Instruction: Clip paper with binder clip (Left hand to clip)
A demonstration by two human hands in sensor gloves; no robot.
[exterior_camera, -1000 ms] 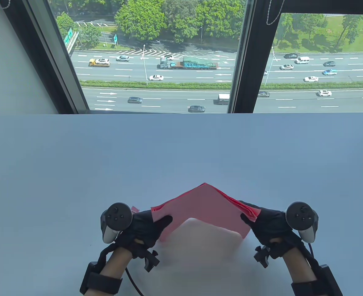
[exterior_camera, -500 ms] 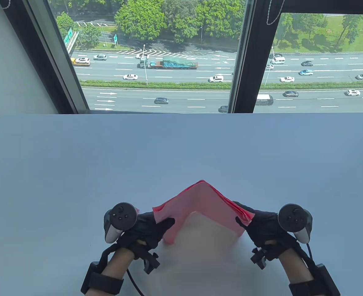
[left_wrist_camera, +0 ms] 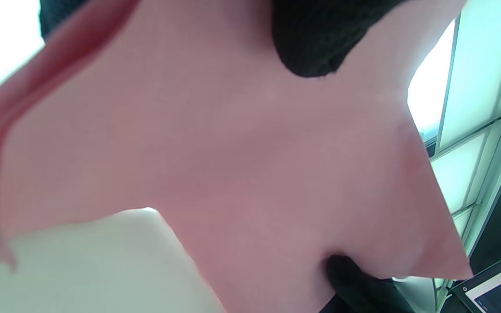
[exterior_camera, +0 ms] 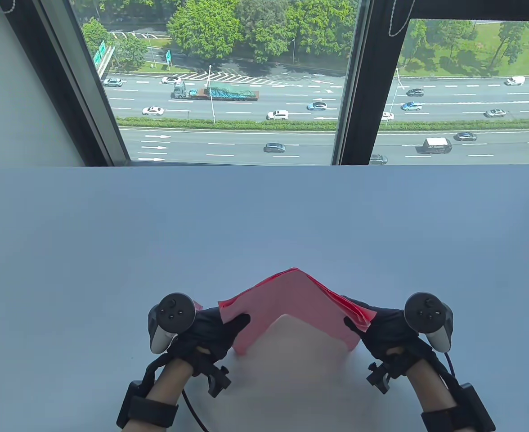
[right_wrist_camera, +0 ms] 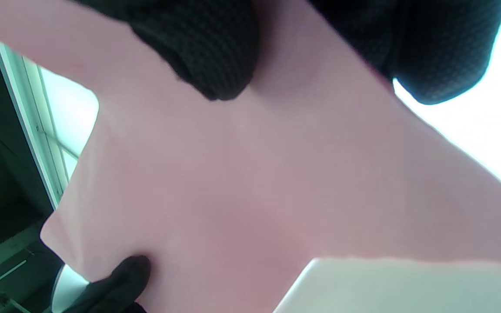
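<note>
A stack of pink paper [exterior_camera: 291, 299] is held up off the white table [exterior_camera: 264, 216], arched into a peak between my two hands. My left hand [exterior_camera: 221, 326] grips its left end, thumb on the near face. My right hand [exterior_camera: 372, 328] grips its right end, where the sheets fan apart a little. The paper fills the left wrist view [left_wrist_camera: 250, 174], with a gloved fingertip [left_wrist_camera: 311, 48] on it, and fills the right wrist view [right_wrist_camera: 250, 182] with a fingertip [right_wrist_camera: 207, 56] on it. No binder clip shows in any view.
The table runs back to a large window [exterior_camera: 228, 81] over a road. A dark window pillar [exterior_camera: 368, 90] stands at the far right. A screen corner [left_wrist_camera: 498, 282] shows in the left wrist view.
Both hands moved slightly inward, then shifted a little; the paper's arch narrowed and its peak rose, then dropped slightly. Both grips stayed on the paper.
</note>
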